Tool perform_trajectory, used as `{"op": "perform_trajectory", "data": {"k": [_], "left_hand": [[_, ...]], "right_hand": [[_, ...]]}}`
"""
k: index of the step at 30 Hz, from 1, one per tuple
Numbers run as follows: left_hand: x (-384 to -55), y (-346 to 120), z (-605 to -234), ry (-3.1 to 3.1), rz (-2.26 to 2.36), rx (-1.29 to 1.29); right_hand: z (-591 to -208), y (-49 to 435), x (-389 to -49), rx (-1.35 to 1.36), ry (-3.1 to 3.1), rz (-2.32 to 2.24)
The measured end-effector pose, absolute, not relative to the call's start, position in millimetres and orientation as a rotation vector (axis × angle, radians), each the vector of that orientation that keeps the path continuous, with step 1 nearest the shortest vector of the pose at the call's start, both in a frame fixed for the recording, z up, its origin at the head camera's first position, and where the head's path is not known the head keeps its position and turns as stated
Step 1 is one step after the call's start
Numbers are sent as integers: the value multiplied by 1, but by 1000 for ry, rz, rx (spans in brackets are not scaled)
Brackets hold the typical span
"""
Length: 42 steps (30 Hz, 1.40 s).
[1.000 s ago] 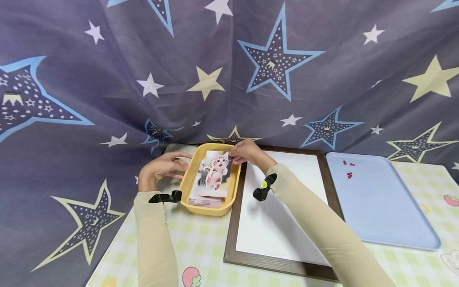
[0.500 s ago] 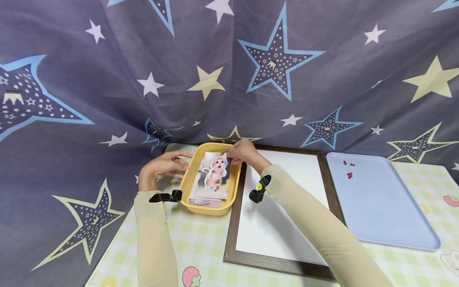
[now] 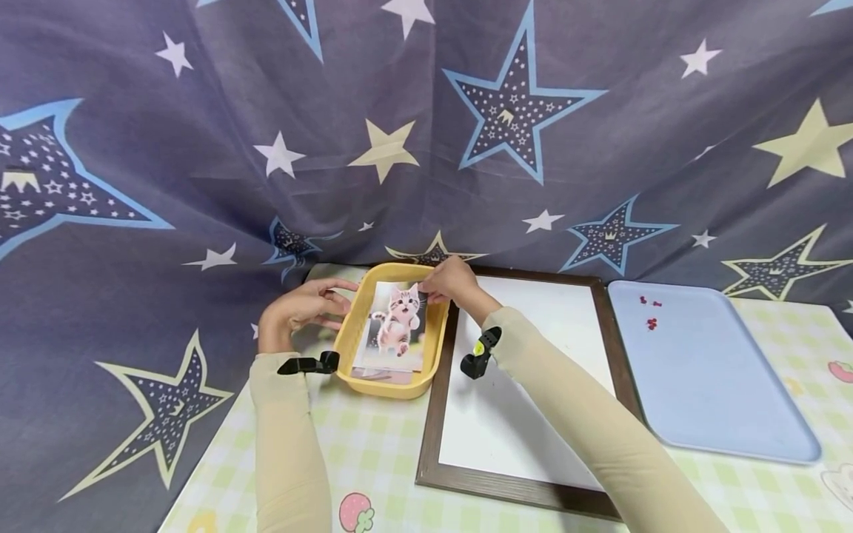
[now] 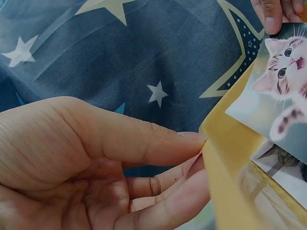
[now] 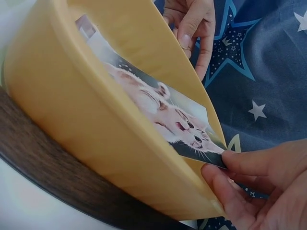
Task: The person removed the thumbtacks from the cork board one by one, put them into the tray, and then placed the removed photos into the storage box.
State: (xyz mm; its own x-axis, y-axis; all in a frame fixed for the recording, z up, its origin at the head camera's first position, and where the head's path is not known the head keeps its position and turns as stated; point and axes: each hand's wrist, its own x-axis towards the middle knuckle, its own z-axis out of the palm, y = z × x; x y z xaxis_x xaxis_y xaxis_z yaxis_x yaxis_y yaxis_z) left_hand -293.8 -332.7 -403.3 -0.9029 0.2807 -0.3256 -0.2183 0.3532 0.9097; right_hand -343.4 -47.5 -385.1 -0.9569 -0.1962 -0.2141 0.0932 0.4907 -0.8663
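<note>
A yellow plastic basket (image 3: 365, 381) holds several photo prints. On top is a kitten photo (image 3: 400, 326), whose upper right corner my right hand (image 3: 453, 283) pinches between thumb and fingers. In the right wrist view the kitten photo (image 5: 158, 108) slants inside the basket, its corner between my right thumb (image 5: 244, 162) and index finger. My left hand (image 3: 303, 307) grips the basket's left rim, thumb and fingertips meeting at the edge in the left wrist view. Under the kitten photo, parts of other photos (image 4: 283, 158) show; the rest of them is hidden.
Right of the basket lies a white board with a dark brown frame (image 3: 429, 437), under my right forearm. Farther right is a light blue tray (image 3: 720, 385) with several small red pieces (image 3: 651, 323). A starry curtain (image 3: 300, 200) hangs behind the checked tablecloth (image 3: 373, 459).
My right hand has shifted slightly left with the kitten photo, which now covers more of the photos beneath. My left hand stays at the basket rim.
</note>
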Motion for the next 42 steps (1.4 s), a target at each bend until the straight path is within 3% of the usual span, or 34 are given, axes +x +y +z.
{"op": "perform_trajectory", "data": {"k": [42], "left_hand": [[-294,-333,-403,2205,1566,54]], "right_hand": [[-375,-60,-348,-14,2550,-1091]]}}
